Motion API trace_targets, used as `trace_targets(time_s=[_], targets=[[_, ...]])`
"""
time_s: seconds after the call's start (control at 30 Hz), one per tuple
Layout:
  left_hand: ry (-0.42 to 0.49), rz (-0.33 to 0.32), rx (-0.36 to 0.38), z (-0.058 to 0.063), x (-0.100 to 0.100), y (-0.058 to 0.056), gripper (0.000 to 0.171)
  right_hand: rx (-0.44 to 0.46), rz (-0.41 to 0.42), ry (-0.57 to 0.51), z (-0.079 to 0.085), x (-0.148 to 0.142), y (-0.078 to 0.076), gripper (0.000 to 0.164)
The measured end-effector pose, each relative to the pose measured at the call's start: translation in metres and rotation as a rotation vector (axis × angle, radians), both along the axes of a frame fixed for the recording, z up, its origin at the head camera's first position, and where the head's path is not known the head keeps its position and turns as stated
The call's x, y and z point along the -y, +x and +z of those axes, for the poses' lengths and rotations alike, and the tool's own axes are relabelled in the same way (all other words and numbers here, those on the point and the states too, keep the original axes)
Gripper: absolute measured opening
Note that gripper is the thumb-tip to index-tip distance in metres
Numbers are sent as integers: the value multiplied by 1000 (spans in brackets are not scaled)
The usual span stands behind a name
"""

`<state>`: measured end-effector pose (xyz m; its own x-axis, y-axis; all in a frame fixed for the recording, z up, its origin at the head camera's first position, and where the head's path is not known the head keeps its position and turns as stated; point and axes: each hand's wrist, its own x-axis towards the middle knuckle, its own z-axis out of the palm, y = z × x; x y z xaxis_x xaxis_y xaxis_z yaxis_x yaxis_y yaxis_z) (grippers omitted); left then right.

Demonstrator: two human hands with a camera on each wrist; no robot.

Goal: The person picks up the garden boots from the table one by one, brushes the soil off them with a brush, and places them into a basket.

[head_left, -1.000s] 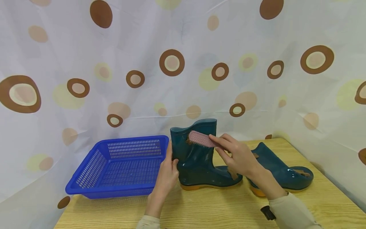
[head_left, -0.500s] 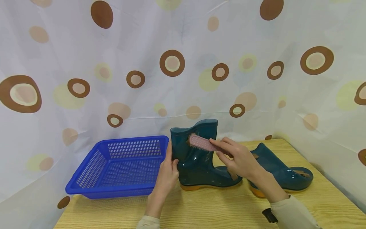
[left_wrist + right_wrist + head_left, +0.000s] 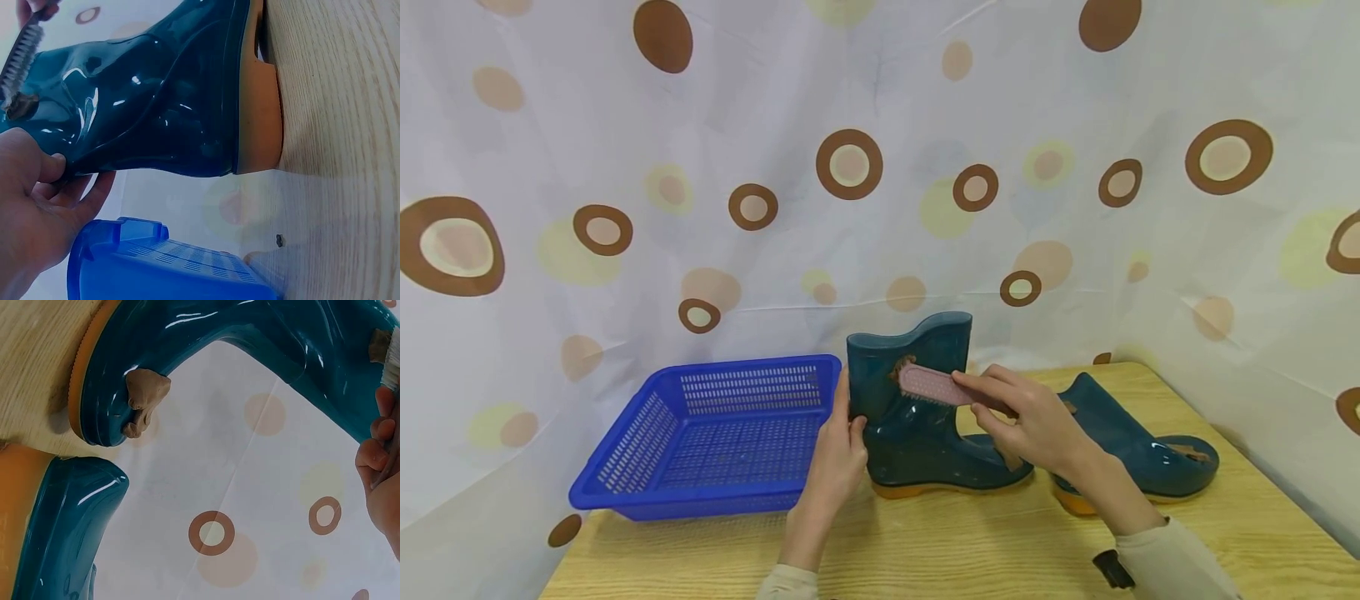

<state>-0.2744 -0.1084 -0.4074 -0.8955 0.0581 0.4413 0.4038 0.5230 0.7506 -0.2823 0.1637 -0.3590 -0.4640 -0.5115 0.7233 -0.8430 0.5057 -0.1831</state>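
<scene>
A white curtain point(image 3: 880, 92) with brown, peach and pale yellow spots and rings hangs behind a wood-grain desk point(image 3: 925, 554) in the head view. A dark green rubber boot point(image 3: 917, 450) stands upright near the middle, toe pointing right. The left hand point(image 3: 837, 454) grips the back edge of its shaft. The right hand point(image 3: 1033, 421) has its fingers closed around the handle of a pink brush point(image 3: 932, 385), whose head lies over the shaft beside a brown patch point(image 3: 901, 367). A blue basket point(image 3: 707, 507) sits to the left; to the right is a second boot point(image 3: 1138, 450), also marked with brown.

In the left wrist view, the left thumb presses the boot's near side with fingers behind it. The brush's pale bristles point(image 3: 24, 56) meet the brown patch, and the boot's orange sole point(image 3: 259, 119) touches the desk.

In the right wrist view, a brown lump point(image 3: 147, 390) clings to the first boot's toe, the second boot's toe is just beside it, and the right hand holds the brush at the picture's edge.
</scene>
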Motion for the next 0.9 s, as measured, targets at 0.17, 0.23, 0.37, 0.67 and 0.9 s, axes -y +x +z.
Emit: trace_targets(time_s=[0.17, 0.23, 0.37, 0.67, 0.9], targets=[[-8, 2, -3, -1, 1, 0, 75, -28, 29, -6, 3, -7, 2, 51], [-7, 3, -3, -1, 0, 0, 75, -44, 39, -43, 5, -10, 2, 52], [-7, 10, -3, -1, 0, -1, 76, -89, 17, -107, 8, -12, 0, 51], [-15, 5, 0, 0, 0, -1, 74, -97, -67, -72, 7, 0, -7, 52], [-5, -8, -5, 0, 1, -1, 76, -42, -56, -39, 5, 10, -9, 48]])
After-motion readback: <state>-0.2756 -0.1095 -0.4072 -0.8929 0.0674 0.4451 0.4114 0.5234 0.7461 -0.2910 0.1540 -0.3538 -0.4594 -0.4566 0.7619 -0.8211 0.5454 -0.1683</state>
